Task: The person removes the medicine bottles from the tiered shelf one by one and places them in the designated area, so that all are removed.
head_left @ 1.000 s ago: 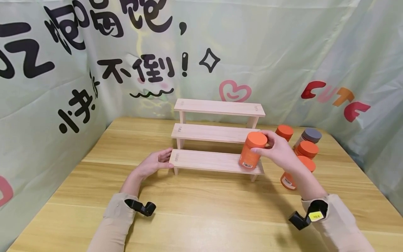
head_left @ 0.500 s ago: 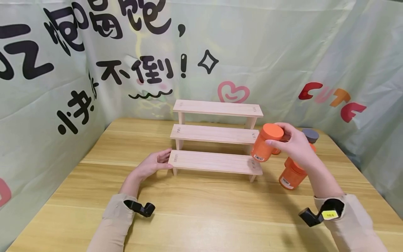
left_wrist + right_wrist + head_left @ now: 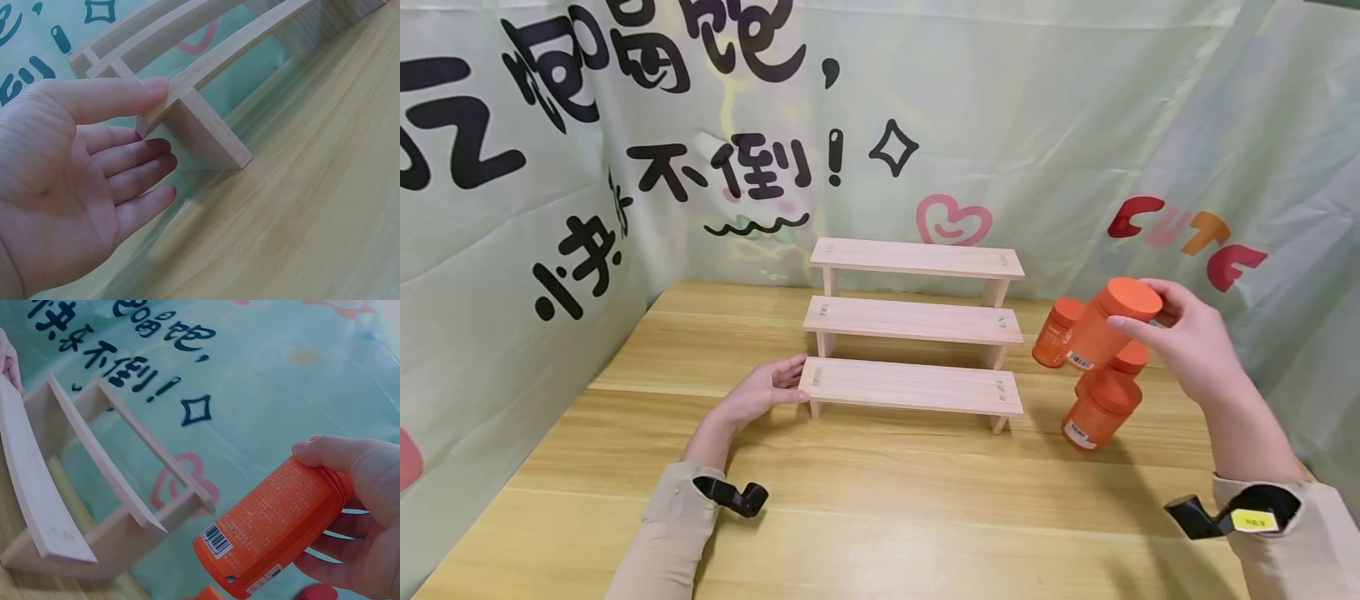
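A three-tier pale wooden shelf point(image 3: 913, 385) stands on the table. My left hand point(image 3: 765, 392) is at the left end of its lowest board. In the left wrist view, the left thumb point(image 3: 125, 98) lies on the board's corner, with the index finger below it. My right hand point(image 3: 1195, 342) grips an orange jar point(image 3: 1105, 323) near its lid and holds it tilted in the air, right of the shelf. The right wrist view shows a barcode low on this held jar point(image 3: 269, 531), with the thumb and fingers on opposite sides of its neck.
Below and behind the held jar, several orange jars stand on the table, including a front one point(image 3: 1101, 410) and a back one point(image 3: 1052, 332). A printed cloth point(image 3: 1037, 125) hangs behind the wooden table point(image 3: 880, 500).
My right hand has lifted the orange jar off the lowest board's right end and carried it right. It now covers the grey-lidded jar. The left hand stays at the shelf.
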A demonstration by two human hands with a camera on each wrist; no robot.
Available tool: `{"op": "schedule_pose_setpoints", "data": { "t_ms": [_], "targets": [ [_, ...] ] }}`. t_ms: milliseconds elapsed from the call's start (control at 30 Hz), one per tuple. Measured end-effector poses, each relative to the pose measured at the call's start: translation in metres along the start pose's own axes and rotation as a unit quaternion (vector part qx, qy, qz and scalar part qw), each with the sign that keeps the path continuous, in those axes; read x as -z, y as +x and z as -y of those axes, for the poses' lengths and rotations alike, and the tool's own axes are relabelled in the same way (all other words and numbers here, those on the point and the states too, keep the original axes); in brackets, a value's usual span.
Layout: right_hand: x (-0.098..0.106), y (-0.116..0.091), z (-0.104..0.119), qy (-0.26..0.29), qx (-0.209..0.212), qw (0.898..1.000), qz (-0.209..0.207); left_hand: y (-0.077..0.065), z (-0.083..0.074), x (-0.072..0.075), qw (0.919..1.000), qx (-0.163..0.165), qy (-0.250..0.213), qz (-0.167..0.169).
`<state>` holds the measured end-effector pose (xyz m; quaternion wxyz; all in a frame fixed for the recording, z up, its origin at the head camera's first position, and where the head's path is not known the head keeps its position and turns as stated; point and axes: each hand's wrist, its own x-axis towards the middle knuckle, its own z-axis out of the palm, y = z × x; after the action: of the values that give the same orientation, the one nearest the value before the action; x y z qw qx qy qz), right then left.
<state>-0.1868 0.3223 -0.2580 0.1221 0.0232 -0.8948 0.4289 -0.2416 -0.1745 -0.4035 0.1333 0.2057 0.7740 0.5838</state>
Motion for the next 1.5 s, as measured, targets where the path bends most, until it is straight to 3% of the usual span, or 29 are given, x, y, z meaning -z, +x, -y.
{"op": "schedule_pose_setpoints", "data": {
  "t_ms": [267,400,600,1000,1500],
  "targets": [
    [0.028,-0.007,-0.023,-0.020,-0.022,0.998,-0.054,-0.001,0.000,0.000,1.0000,0.001,-0.005,-0.002],
    [0.039,-0.015,-0.040,-0.025,-0.046,0.994,-0.095,-0.001,-0.001,0.000,1.0000,-0.003,-0.006,0.000],
    [0.052,-0.024,-0.070,-0.040,-0.077,0.988,-0.124,-0.001,0.000,-0.001,0.9999,0.000,-0.015,0.005],
    [0.055,-0.037,-0.111,-0.090,-0.095,0.986,-0.103,-0.002,-0.001,-0.002,0.9999,-0.002,-0.012,0.003],
    [0.036,-0.050,-0.155,-0.073,-0.125,0.987,-0.062,-0.002,-0.003,-0.001,0.9999,-0.004,-0.010,0.004]
  ]
}}
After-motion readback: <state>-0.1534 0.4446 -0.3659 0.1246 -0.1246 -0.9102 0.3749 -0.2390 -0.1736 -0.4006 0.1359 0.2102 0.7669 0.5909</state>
